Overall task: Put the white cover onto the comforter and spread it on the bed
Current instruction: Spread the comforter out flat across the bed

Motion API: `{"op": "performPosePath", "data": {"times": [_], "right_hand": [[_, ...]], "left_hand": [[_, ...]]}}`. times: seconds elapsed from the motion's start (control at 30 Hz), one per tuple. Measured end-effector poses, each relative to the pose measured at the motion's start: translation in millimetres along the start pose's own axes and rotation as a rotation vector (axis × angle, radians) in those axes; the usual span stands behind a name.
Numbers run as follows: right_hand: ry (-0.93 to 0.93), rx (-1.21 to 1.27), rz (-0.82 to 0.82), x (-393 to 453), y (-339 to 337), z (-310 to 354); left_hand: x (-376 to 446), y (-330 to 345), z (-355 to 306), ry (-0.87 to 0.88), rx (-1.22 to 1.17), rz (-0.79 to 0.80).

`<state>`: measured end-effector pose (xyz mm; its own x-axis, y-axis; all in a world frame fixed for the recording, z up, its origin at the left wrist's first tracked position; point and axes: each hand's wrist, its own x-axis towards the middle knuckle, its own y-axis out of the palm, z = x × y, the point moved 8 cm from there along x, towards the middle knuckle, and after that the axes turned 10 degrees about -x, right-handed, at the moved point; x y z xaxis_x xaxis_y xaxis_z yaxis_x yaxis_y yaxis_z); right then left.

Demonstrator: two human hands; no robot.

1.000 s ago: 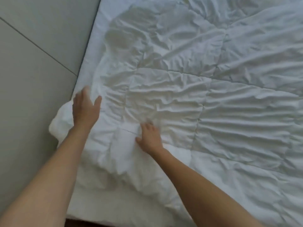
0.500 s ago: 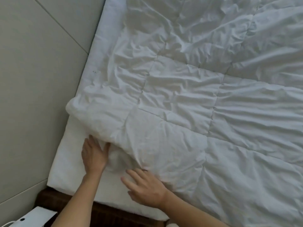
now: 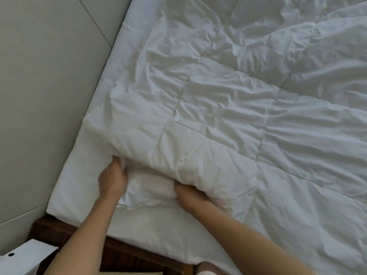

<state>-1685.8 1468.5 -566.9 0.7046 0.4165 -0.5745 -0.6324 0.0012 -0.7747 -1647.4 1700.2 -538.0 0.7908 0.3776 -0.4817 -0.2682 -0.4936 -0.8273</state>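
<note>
1. Wide bed with white sheeted mattress (image 3: 83, 187): bare strip shows nearside of both hands.
2. White quilted, puffy fabric comforter (image 3: 228, 120): spread beyond the fingers, its near corner folded under. Judged soft, limp, bulky but light; take hold at the corner edge.
3. Left hand (image 3: 113, 180): fingers curled, pinching bunched fabric.
4. Right hand (image 3: 190, 195): fingers buried under the fold; grip cannot be told.

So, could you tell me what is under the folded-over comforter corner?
Bunched white fabric and both hands, left hand and right hand, reach under the comforter; their fingertips are hidden.
</note>
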Motion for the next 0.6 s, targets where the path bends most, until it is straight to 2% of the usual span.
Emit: {"op": "performPosePath", "data": {"times": [0.1,0.17,0.27,0.33,0.47,0.6], "right_hand": [[-0.321,0.031,0.256,-46,5,115],[-0.284,0.188,0.3,-69,5,178],[-0.253,0.347,0.487,-86,26,224],[-0.268,0.34,0.512,-92,32,220],[-0.103,0.267,0.326,-98,40,155],[-0.01,0.173,0.162,-106,32,71]], "left_hand": [[-16,-54,58,0.023,0.158,-0.098],[-31,-88,113,-0.021,0.287,-0.171],[-58,-104,162,-0.088,0.403,-0.212],[-66,-90,165,-0.129,0.376,-0.215],[-68,-48,128,-0.162,0.293,-0.181],[-78,0,51,0.015,0.265,-0.065]]}}
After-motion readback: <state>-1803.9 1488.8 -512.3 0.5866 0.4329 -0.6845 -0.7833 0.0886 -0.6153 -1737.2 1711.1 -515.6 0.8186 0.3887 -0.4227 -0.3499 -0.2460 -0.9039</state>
